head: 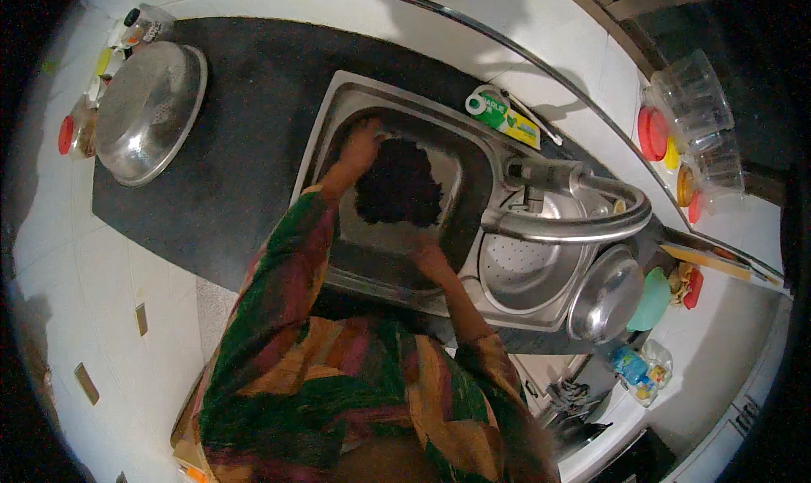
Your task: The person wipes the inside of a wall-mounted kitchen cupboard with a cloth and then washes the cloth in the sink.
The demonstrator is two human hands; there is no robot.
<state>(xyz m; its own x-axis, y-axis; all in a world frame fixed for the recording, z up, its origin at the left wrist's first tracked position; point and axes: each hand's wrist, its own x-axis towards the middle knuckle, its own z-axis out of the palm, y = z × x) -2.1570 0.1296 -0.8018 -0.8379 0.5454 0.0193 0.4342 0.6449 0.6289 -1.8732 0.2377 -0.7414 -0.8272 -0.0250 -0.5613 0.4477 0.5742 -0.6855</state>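
A black, ragged-edged mass [399,182] lies in the large left basin of the steel sink [374,242]. Whether it is cloth or something else cannot be made out. At its upper left side is my left hand [362,147], whose fingers reach down by the basin's far wall. My right hand [429,253] is low in the basin, just below the mass on the side nearer to me. Blur and shadow hide the fingertips of both hands, so any grip is unclear.
A curved steel faucet [570,226] arches over a perforated colander [526,270] in the right basin. An upturned steel colander [149,112] stands on the dark counter [253,103] at left. Behind the sink lies a green-and-yellow tube [507,118]; a steel bowl [605,296] leans at right.
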